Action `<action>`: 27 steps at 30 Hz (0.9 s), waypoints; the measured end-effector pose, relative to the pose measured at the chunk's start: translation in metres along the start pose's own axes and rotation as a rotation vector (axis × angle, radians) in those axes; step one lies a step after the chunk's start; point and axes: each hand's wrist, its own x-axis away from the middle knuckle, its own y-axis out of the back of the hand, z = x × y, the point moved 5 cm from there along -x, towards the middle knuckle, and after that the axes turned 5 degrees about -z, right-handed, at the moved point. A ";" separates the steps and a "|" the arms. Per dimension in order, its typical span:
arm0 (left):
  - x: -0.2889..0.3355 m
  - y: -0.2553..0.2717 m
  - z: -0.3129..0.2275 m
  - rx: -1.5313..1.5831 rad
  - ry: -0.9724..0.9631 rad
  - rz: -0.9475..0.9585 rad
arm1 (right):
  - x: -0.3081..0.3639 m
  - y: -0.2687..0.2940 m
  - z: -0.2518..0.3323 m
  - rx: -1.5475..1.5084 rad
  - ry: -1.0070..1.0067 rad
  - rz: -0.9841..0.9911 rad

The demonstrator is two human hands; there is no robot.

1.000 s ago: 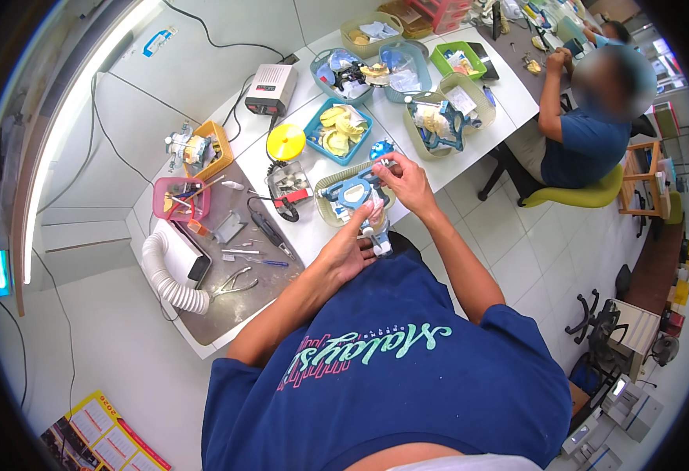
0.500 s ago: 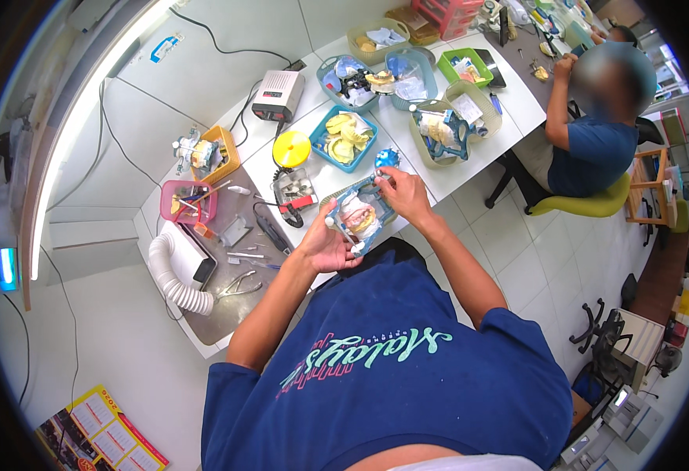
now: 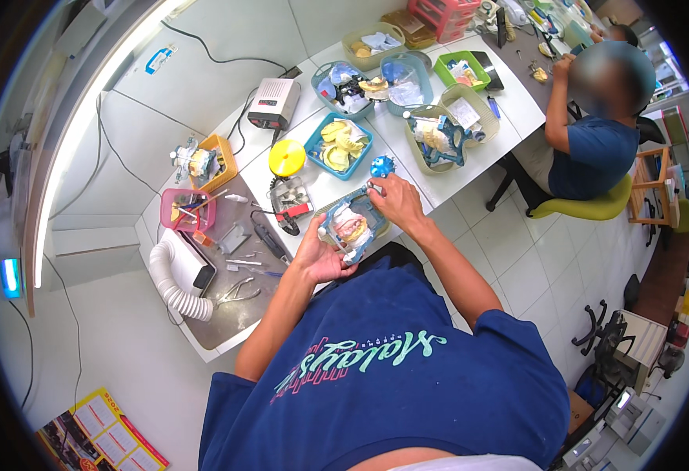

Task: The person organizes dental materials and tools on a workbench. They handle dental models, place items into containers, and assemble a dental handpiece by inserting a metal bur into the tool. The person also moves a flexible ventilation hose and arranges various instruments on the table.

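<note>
Dental articulator (image 3: 351,228), blue frame, pink-and-cream tooth model inside. Location: between the two hands, in front of the shirt front, at the near edge of the white table (image 3: 470,182).

Left hand (image 3: 318,257): palm turned up, thumb raised along the frame's left side, other fingers curled beneath its near end, supporting it. Fingertips partly hidden under the frame.

Right hand (image 3: 398,200): thumb and forefinger pinching the frame's far right corner; which small part they grip is too small to tell. Remaining fingers folded in.

Just beyond the right fingertips: spiky blue ball (image 3: 382,166). Farther out, past the ball and to the left: blue tray (image 3: 322,165) of yellow pieces (image 3: 340,146). To the right of the right fingers, well apart: second articulator (image 3: 439,137) in a basket.

Near the left thumb, up and left: yellow disc (image 3: 287,158). Left of the left fingers: dark handpiece (image 3: 270,242); farther left, pliers (image 3: 238,290) and white ribbed hose (image 3: 173,286).
</note>
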 end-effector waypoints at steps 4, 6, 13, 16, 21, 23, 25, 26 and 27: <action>0.009 -0.005 -0.003 0.005 -0.023 0.022 | 0.006 0.007 -0.001 -0.073 0.018 -0.030; 0.009 -0.004 -0.004 0.001 -0.023 0.040 | 0.013 0.009 -0.003 -0.113 0.020 -0.058; 0.011 -0.006 -0.003 0.060 -0.026 0.091 | 0.052 0.010 -0.019 -0.213 -0.086 -0.034; 0.018 -0.007 0.000 0.078 -0.023 0.040 | 0.064 0.003 -0.028 -0.222 -0.128 0.005; 0.043 -0.002 0.007 0.040 -0.092 -0.107 | 0.074 -0.005 -0.032 -0.269 -0.249 0.033; 0.058 0.010 0.011 -0.010 -0.170 -0.187 | 0.076 -0.005 -0.029 -0.302 -0.297 0.047; 0.076 0.015 0.005 -0.091 -0.384 -0.186 | 0.082 -0.014 -0.036 -0.322 -0.260 -0.018; 0.079 0.020 -0.004 -0.125 -0.511 -0.206 | 0.083 -0.017 -0.039 -0.332 -0.241 -0.049; 0.087 0.028 -0.008 -0.150 -0.634 -0.246 | 0.085 -0.023 -0.043 -0.346 -0.274 -0.003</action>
